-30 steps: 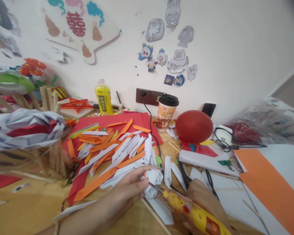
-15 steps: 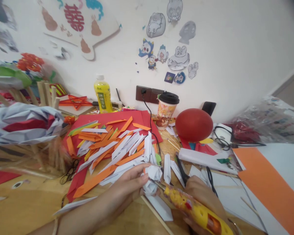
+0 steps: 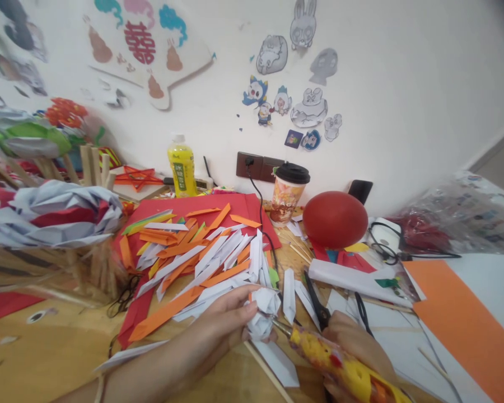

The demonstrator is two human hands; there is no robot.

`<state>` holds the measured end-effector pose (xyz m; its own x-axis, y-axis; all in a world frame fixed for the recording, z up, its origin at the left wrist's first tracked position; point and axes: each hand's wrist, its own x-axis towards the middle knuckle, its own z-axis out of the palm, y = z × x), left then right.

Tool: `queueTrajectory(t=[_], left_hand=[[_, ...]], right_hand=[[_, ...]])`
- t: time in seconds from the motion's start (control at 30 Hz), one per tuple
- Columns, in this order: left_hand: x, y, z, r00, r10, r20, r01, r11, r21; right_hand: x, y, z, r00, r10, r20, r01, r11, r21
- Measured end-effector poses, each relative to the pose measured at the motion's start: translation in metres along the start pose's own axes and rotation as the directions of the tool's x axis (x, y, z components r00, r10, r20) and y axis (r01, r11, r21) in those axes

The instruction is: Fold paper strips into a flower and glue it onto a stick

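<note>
A white folded-paper piece [image 3: 264, 313] with a bit of orange at its edge is pinched between the thumb and fingers of my left hand [image 3: 222, 319]. My right hand [image 3: 357, 341] is closed round a yellow glue gun [image 3: 340, 361]. The gun's metal nozzle points left, at or very near the right side of the paper piece; contact is hard to tell. Folded white and orange paper strips [image 3: 201, 257] lie heaped on red paper [image 3: 151, 210] behind my left hand. Black-handled scissors [image 3: 318, 302] lie just beyond my right hand.
A yellow bottle [image 3: 182, 168], a lidded paper cup [image 3: 289, 196] and a red balloon [image 3: 335, 219] stand along the wall. At the left is a large paper-and-stick model [image 3: 54, 215]. Orange paper [image 3: 466, 313] lies at the right. A wooden stick [image 3: 269, 372] is near the front.
The nozzle has drawn back slightly to the right from the middle of the paper piece. The whole view has shifted a little, with the scene now lower and to the right.
</note>
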<state>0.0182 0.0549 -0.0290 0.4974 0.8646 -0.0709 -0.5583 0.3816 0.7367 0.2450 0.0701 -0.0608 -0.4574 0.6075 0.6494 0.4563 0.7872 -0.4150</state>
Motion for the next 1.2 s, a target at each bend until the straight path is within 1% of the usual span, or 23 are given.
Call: queueTrajectory(t=[0.1,0.13,0.17,0.23,0.3,0.33,0.37,0.43,0.53,0.6,0.67,0.73,0.8,0.87,0.9,0.97,1.03,1.13,1.2], left_hand=[[0.0,0.0,-0.001,1.0,0.007,0.007,-0.007,1.0,0.014],[0.0,0.0,-0.001,1.0,0.005,0.009,-0.006,1.0,0.017],[0.0,0.0,-0.001,1.0,0.005,0.01,-0.005,1.0,0.019],[0.0,-0.001,-0.002,1.0,0.008,0.008,-0.008,1.0,0.021],[0.0,-0.002,-0.002,1.0,0.011,0.002,-0.011,1.0,0.022],[0.0,-0.002,-0.002,1.0,0.011,-0.001,-0.011,1.0,0.025],[0.0,-0.002,-0.002,1.0,0.011,-0.003,-0.011,1.0,0.029],[-0.001,-0.002,-0.002,1.0,0.006,0.0,-0.006,0.999,0.036],[-0.001,-0.001,-0.001,1.0,0.002,0.004,-0.003,0.999,0.035],[-0.001,-0.001,-0.002,1.0,0.002,0.004,-0.002,0.999,0.033],[0.0,-0.001,-0.002,1.0,-0.002,0.003,0.002,1.0,0.031],[0.0,-0.002,-0.003,1.0,-0.004,-0.001,0.004,1.0,0.031],[0.001,-0.002,-0.003,1.0,0.002,-0.004,-0.002,1.0,0.03],[0.0,-0.002,-0.003,1.0,0.011,-0.003,-0.011,1.0,0.028],[0.0,-0.002,-0.003,1.0,0.012,-0.004,-0.011,1.0,0.027],[0.0,-0.001,-0.001,1.0,0.003,-0.015,-0.003,1.0,0.027],[-0.001,0.0,0.0,1.0,-0.013,-0.024,0.014,0.999,0.029],[-0.002,0.0,0.001,0.999,-0.03,-0.018,0.03,0.999,0.036],[-0.002,0.0,0.001,0.999,-0.033,-0.02,0.034,0.999,0.04]], right_hand=[[0.003,0.0,0.0,0.988,-0.124,-0.097,0.12,0.992,-0.041],[0.005,-0.001,-0.002,0.986,-0.137,-0.091,0.132,0.99,-0.053],[0.006,-0.004,-0.004,0.988,-0.139,-0.068,0.136,0.989,-0.055],[0.008,-0.008,-0.009,0.994,-0.103,0.026,0.104,0.994,-0.044],[0.008,-0.01,-0.012,0.992,0.02,0.125,-0.012,0.998,-0.067],[0.007,-0.009,-0.012,0.992,0.033,0.119,-0.022,0.996,-0.086],[0.006,-0.007,-0.011,0.997,-0.043,0.065,0.049,0.995,-0.088],[0.004,-0.002,-0.006,0.991,-0.125,0.044,0.129,0.986,-0.104],[0.001,0.005,0.002,0.99,-0.139,0.018,0.14,0.974,-0.181],[-0.001,0.005,0.004,0.99,-0.14,0.026,0.142,0.965,-0.223],[-0.001,0.004,0.003,0.99,-0.138,0.038,0.143,0.963,-0.228],[-0.001,0.002,0.0,0.993,-0.106,0.055,0.115,0.974,-0.194],[0.0,-0.001,-0.005,0.992,-0.078,0.102,0.092,0.986,-0.138],[0.002,-0.006,-0.01,0.98,-0.088,0.177,0.103,0.992,-0.076],[0.003,-0.01,-0.013,0.981,-0.061,0.183,0.074,0.995,-0.066],[0.004,-0.017,-0.017,0.987,0.039,0.153,-0.031,0.998,-0.056],[0.003,-0.022,-0.02,0.982,0.134,0.133,-0.13,0.991,-0.034],[0.003,-0.026,-0.022,0.967,0.206,0.149,-0.209,0.978,0.007],[0.003,-0.025,-0.022,0.965,0.22,0.142,-0.225,0.974,0.024]])
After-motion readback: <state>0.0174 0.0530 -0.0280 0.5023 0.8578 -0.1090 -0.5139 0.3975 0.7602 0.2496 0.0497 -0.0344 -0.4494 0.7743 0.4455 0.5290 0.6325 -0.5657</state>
